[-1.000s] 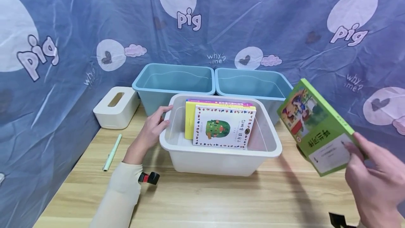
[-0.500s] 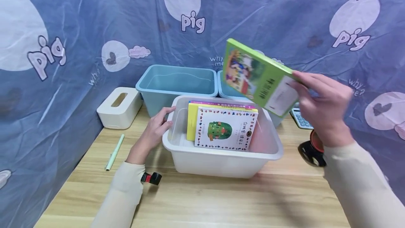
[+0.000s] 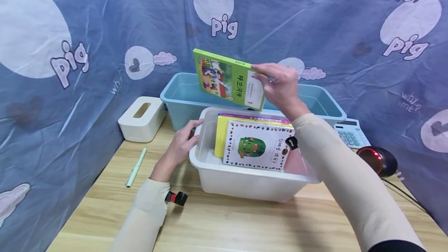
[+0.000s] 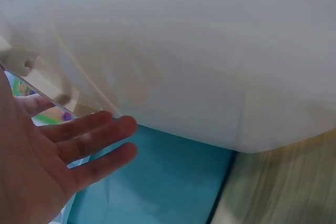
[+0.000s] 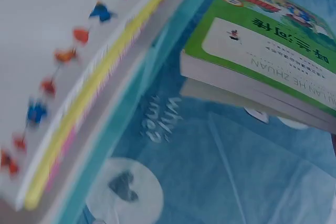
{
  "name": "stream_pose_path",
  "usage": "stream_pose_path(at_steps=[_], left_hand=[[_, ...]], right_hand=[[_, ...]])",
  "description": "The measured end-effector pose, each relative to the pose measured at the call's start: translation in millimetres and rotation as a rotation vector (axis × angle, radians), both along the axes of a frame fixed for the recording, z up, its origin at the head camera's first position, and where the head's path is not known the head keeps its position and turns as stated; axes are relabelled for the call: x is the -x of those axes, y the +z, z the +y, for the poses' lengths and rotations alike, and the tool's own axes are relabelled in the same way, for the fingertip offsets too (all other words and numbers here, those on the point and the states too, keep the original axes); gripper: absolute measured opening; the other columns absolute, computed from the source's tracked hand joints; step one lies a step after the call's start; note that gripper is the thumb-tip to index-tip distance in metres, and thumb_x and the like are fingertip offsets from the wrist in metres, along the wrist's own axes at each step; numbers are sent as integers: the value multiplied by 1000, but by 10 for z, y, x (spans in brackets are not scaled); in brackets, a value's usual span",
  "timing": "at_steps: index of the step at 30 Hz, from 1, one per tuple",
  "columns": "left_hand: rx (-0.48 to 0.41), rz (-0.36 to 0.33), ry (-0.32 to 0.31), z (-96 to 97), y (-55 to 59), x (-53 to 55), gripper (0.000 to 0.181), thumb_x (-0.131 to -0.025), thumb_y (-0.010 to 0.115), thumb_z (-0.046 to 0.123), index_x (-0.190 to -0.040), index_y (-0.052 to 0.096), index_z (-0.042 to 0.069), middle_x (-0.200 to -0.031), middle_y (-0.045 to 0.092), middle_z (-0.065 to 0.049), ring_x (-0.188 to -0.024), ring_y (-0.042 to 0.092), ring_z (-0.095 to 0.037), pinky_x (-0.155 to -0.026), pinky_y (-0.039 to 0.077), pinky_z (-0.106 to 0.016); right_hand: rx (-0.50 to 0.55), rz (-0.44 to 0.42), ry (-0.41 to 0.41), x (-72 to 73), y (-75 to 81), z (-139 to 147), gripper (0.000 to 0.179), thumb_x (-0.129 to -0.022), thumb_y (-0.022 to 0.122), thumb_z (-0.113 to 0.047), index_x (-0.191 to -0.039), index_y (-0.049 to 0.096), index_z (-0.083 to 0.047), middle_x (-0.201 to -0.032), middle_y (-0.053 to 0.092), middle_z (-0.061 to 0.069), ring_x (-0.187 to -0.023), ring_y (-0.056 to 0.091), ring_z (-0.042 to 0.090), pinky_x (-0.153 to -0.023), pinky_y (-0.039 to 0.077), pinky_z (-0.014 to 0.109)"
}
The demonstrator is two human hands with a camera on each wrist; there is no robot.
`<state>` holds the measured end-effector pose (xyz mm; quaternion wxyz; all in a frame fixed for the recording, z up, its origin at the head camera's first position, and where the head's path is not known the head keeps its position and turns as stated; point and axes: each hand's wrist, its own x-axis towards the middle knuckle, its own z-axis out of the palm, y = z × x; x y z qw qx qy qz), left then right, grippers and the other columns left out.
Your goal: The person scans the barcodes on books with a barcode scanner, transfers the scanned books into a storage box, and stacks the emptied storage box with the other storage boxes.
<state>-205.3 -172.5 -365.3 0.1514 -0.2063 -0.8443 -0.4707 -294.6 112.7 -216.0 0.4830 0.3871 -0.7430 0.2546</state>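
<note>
Tissue box (image 3: 141, 119) and pen (image 3: 135, 167): lying at the left of the worktop (image 3: 224, 226), the pen nearer the person.
Left hand (image 3: 177, 147): staying at the rim of the white bin (image 3: 241, 184), its fingers loose and mostly extended, touching the rim without closing round it.
Left blue bin (image 3: 179, 112): standing behind the white bin, its right part being covered by the green book (image 3: 225, 79) in the head view.
Green book: hanging tilted in the air; a second ago it was right of the white bin, and now it is crossing behind and above that bin's back rim.
White bin: holding upright books (image 3: 258, 145), apparently unchanged.
Right hand (image 3: 281, 84): pinching the green book's right end, thumb on the cover, having swung leftward.
Right blue bin (image 3: 316, 99): standing partly behind the right arm; the calculator (image 3: 350, 137) beyond it is now showing.
Meaning: the carrying is apparently continuing, the book not yet resting in any bin.
</note>
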Motion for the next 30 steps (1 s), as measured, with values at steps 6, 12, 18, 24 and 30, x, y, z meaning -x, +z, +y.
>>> stream_pose_path(at_steps=[6,12,18,24,30], left_hand=[[-3,17,9,38,-7,7,57,-87,51,15,-142,53,2,-87,57,-13,-78,51,-21,-72,45,-32],[-1,25,23,38,-15,13,57,-86,49,17,-142,53,2,-102,61,-17,-85,52,-22,-75,45,-35],[-14,50,32,30,-30,23,56,-85,49,16,-139,54,1,-101,62,-17,-82,53,-21,-73,46,-33],[-32,73,21,50,-57,46,56,-85,48,16,-138,55,-1,-98,62,-15,-78,54,-18,-70,47,-30],[-51,40,20,28,-51,41,56,-86,49,15,-140,54,1,-102,63,-19,-82,55,-21,-72,48,-31]], right_hand=[[13,-72,-12,197,-155,-203,17,-90,72,-5,-105,80,-8,-106,78,10,-94,75,28,-72,58,42],[22,-137,25,318,-261,-349,18,-88,73,-4,-104,80,-9,-107,78,9,-101,74,27,-89,57,41],[70,-173,83,380,-332,-444,18,-85,75,-2,-102,80,-8,-106,78,10,-104,73,28,-93,56,37],[140,-320,85,386,-401,-457,18,-84,77,-3,-101,80,-8,-103,78,10,-83,76,26,-64,51,19],[144,-588,117,405,-498,-484,19,-87,75,-6,-105,80,-11,-105,78,8,-66,68,22,-52,41,16]])
